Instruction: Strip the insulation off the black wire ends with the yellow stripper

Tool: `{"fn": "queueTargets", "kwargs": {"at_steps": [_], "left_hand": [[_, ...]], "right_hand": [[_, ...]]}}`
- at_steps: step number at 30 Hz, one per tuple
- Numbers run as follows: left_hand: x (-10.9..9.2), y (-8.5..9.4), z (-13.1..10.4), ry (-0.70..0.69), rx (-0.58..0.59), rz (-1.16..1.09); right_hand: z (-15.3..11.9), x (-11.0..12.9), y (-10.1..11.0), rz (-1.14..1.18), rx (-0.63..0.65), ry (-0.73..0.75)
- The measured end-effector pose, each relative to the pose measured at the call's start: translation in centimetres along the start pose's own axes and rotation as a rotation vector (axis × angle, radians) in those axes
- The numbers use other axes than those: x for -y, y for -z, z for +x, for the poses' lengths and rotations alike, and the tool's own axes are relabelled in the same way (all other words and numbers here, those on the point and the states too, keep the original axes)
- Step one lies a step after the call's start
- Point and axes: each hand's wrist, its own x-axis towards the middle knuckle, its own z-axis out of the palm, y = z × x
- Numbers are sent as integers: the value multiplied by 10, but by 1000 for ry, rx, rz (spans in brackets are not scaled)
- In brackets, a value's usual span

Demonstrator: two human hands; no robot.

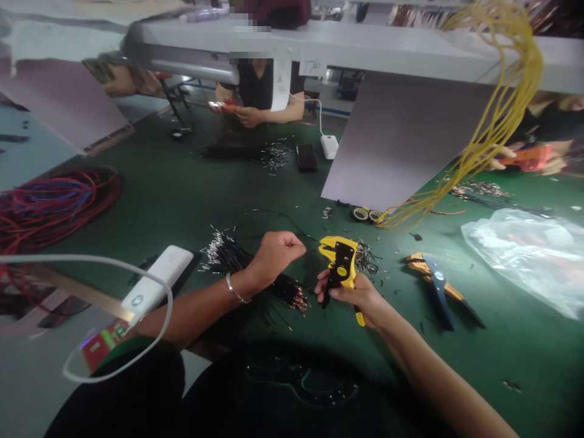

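My right hand (351, 292) is wrapped around the handles of a yellow and black wire stripper (342, 264), its jaws pointing up and to the left. My left hand (281, 255) is closed in a pinch just left of those jaws. A thin black wire (285, 215) runs past its fingertips toward the stripper; the exact pinch point is hard to see. Under my left wrist lies a bundle of black wires (232, 258), with silvery ends at the left and copper-coloured ends at the right. Small wire scraps (365, 255) are piled behind the stripper.
A second wire stripper (435, 289) lies to the right, near a clear plastic bag (524, 255). Yellow wires (483, 152) hang from the shelf (401, 52). At left are red wire coils (59, 204) and a white power bank (159, 277) with a cable. Co-workers sit opposite.
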Motion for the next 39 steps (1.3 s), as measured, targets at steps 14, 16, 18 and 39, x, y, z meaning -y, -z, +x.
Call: {"fn": "queueTargets", "kwargs": {"at_steps": [14,16,18,39], "left_hand": [[-9,1,-5,25,-9,28],[-10,1,-5,22,-3,22],[-9,1,-4,16,-1,17],[0,-5,-6,58,11,-24]], "right_hand": [[0,0,-3,2,-2,3],[0,0,-3,3,-6,9],[-1,0,-3,7,-10,13],[0,-9,-1,-90,-183,95]]}}
